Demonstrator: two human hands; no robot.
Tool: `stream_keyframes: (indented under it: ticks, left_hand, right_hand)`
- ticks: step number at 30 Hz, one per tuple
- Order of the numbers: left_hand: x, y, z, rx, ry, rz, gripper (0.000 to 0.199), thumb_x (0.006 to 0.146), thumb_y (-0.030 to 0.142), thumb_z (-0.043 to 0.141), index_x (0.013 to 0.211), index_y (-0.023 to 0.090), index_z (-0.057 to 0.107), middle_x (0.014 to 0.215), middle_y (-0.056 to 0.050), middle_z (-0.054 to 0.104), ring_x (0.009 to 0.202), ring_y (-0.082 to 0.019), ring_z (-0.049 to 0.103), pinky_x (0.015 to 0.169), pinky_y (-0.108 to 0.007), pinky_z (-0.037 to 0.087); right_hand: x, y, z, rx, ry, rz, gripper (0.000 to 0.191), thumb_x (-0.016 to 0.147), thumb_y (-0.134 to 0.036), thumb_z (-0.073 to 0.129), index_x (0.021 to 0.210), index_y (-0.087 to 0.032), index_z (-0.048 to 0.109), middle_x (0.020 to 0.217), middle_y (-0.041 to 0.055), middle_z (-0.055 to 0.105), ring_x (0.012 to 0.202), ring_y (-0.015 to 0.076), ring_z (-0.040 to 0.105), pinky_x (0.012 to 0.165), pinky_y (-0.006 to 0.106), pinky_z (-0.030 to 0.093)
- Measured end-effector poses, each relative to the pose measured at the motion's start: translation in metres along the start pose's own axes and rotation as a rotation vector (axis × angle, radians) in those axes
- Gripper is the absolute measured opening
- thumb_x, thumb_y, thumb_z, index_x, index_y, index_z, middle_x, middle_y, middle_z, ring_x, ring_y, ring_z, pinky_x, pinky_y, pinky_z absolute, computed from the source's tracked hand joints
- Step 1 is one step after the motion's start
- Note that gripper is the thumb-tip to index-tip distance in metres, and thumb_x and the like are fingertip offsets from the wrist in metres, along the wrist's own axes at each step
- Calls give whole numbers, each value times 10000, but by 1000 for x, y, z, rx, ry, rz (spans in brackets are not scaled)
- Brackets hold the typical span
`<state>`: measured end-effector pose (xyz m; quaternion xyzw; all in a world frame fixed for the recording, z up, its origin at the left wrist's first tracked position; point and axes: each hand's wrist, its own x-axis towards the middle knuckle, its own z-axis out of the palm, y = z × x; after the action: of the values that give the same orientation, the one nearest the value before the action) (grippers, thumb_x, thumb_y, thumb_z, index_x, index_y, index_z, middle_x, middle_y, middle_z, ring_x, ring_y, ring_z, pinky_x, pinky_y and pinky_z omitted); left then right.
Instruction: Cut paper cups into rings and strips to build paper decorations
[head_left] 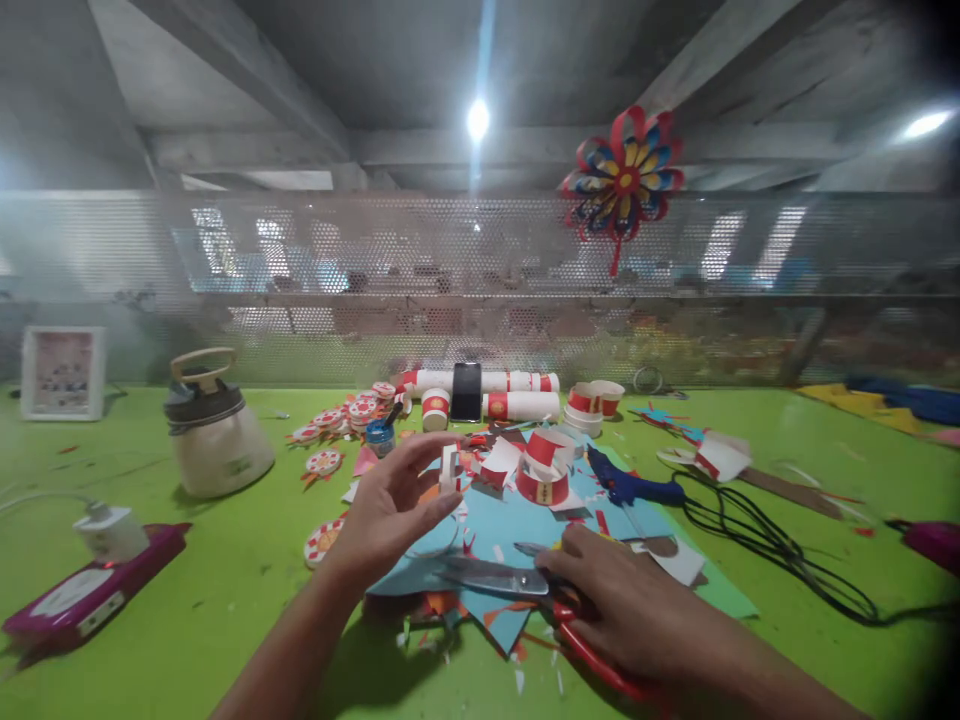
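My left hand [397, 505] pinches a small white cut paper piece [449, 468] between thumb and fingers, above the blue paper sheet [420, 572]. My right hand [600, 590] is closed on the red handles of a pair of scissors [502, 578], whose blades point left and stand slightly apart below the left hand. Red and white cut cup pieces [541, 482] rest on the blue paper just beyond the hands, among small scraps. The blue glue gun [637, 488] lies to their right.
Behind are stacked paper cups [517, 405], a black phone [466, 392] and a blue jar [380, 437]. Patterned paper discs [324, 463] lie left, with a jug [217, 445] and a purple power strip [97, 590]. A black cable [780, 550] curls at right.
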<state>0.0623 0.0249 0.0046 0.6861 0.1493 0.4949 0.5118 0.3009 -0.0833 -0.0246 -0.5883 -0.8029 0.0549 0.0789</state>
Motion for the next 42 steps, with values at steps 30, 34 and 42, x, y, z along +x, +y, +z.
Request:
stream_keyframes:
  ticks: [30, 34, 42]
  left_hand:
    - [-4, -13, 21, 185, -54, -72, 346, 781, 245, 667, 1109, 207, 562, 1176, -93, 591, 985, -209, 608, 841, -347, 519]
    - [-3, -11, 16, 27, -44, -106, 366, 769, 229, 683, 1119, 231, 574, 1230, -78, 584, 1015, -206, 595, 847, -325, 506]
    - [-2, -7, 11, -238, -2, -210, 568, 705, 187, 738, 1239, 214, 547, 1164, -116, 642, 1061, -237, 587, 879, -326, 456]
  right_hand:
    - [59, -45, -36, 843, 720, 17, 225, 853, -319, 528, 677, -180, 542, 632, -17, 541, 589, 117, 495, 574, 259, 433]
    - [62, -17, -41, 793, 833, 124, 297, 850, -354, 533, 605, -190, 505, 560, -38, 460, 536, 114, 435, 557, 279, 406]
    - [68, 20, -41, 644, 763, 138, 267, 684, -247, 664, 938, -167, 686, 1058, 106, 577, 924, 234, 552, 789, 409, 453]
